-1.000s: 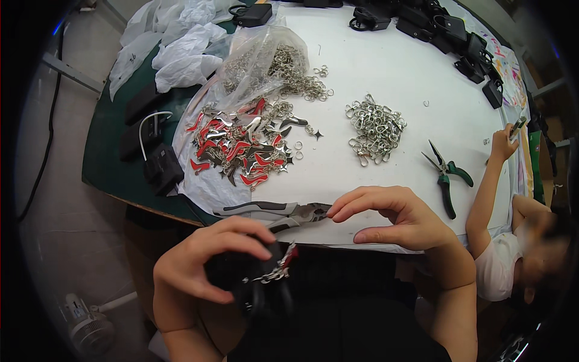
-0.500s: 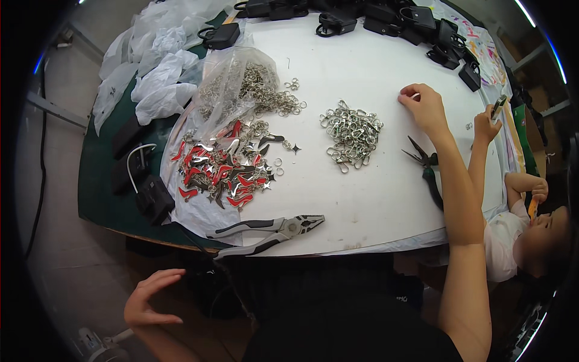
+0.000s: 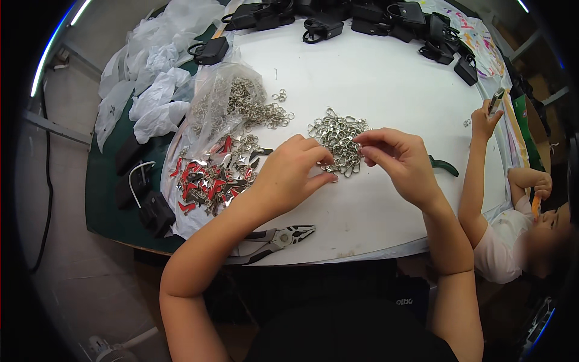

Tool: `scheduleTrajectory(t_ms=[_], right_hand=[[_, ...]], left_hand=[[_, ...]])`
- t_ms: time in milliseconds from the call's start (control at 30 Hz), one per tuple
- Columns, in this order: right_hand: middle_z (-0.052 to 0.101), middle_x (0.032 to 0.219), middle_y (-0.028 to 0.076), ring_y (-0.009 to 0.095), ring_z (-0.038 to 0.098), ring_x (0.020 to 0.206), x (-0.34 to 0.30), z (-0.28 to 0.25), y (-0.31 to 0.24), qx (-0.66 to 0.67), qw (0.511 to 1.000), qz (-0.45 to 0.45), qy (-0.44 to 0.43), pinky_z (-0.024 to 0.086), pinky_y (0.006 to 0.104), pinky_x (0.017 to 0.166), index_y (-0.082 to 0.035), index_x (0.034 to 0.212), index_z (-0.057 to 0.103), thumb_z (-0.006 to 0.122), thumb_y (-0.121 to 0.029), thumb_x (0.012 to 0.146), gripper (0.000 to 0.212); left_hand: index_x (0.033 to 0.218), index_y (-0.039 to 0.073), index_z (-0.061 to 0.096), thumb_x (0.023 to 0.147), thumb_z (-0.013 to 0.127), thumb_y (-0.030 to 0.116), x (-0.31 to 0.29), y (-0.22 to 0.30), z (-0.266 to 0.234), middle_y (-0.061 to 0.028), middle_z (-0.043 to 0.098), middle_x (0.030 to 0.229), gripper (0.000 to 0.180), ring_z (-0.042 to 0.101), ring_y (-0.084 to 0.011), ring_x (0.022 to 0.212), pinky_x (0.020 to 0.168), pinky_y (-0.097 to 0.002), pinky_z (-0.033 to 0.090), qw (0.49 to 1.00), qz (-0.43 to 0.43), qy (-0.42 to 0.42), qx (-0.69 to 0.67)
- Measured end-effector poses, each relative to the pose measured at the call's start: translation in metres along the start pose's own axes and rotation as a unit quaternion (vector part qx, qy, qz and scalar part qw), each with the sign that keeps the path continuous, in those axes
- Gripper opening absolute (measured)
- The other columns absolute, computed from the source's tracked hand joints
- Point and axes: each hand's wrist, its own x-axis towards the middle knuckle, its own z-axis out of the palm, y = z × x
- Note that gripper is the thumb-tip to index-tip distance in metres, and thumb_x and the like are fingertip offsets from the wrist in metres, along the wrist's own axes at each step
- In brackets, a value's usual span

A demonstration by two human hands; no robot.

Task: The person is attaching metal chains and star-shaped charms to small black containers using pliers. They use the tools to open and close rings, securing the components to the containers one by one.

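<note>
A pile of silver lobster clasps [image 3: 341,134] lies on the white tabletop between my hands. My left hand [image 3: 294,174] is at the pile's near left side, thumb and index finger apart, nothing visible between them. Against the pile's right edge, my right hand [image 3: 403,161] has thumb and index finger drawn together; what they hold, if anything, is too small to make out. To the left is a heap of red, black and silver high-heel-shaped charms [image 3: 211,184]. Grey-handled pliers [image 3: 288,235] lie below my left forearm. Dark green-handled pliers [image 3: 445,165] are partly hidden by my right hand.
A clear bag [image 3: 211,99] spills metal rings and clasps at the left. Black power adapters [image 3: 322,27] line the far edge. Crumpled white plastic bags [image 3: 160,108] cover the far left. At the right, another person's hand [image 3: 484,123] holds a small object.
My left hand has come up from below the table edge to the clasp pile. The right hand has moved left and nearer, to the pile's right side.
</note>
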Motion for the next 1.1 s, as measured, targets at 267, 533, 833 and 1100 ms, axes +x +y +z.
scheduleTrajectory(t_ms=[267,533,833,1100], right_hand=[[0.071,0.088,0.007,0.01,0.066,0.077,-0.008,-0.001,0.012,0.082,0.996,0.018,-0.001,0.055,0.024,0.071,0.002,0.1,0.07,0.066,-0.005,0.091,0.012],[0.07,0.084,0.003,0.008,0.064,0.075,-0.01,0.002,0.014,0.189,0.977,0.095,-0.038,0.054,0.0236,0.07,0.0,0.097,0.07,0.068,-0.008,0.091,0.01],[0.07,0.084,0.003,0.007,0.063,0.073,-0.009,0.005,0.014,0.185,0.973,0.112,-0.077,0.052,0.0223,0.069,-0.001,0.096,0.071,0.072,-0.01,0.088,0.011],[0.071,0.085,0.005,0.009,0.066,0.079,-0.014,0.01,0.012,0.253,0.95,0.127,-0.13,0.053,0.0234,0.073,0.001,0.095,0.071,0.073,-0.007,0.088,0.01]], left_hand=[[0.082,0.007,0.068,0.077,0.078,0.012,0.012,0.009,-0.001,-0.0037,0.065,0.089,0.012,0.059,-0.0181,0.084,0.075,-0.0327,0.047,0.998,-0.058,-0.024,0.01],[0.079,-0.001,0.061,0.085,0.07,0.005,0.004,0.018,-0.028,-0.015,0.072,0.096,0.013,0.066,-0.015,0.085,0.078,-0.0273,0.051,0.916,-0.251,-0.039,-0.311],[0.085,0.003,0.051,0.091,0.062,0.0,-0.003,0.014,-0.025,-0.0209,0.071,0.099,0.013,0.071,-0.0216,0.09,0.077,-0.0311,0.055,0.851,-0.263,-0.029,-0.454],[0.087,0.003,0.049,0.092,0.06,-0.002,-0.006,0.021,-0.025,-0.0221,0.07,0.106,0.012,0.071,-0.023,0.094,0.082,-0.0327,0.057,0.815,-0.267,-0.038,-0.514]])
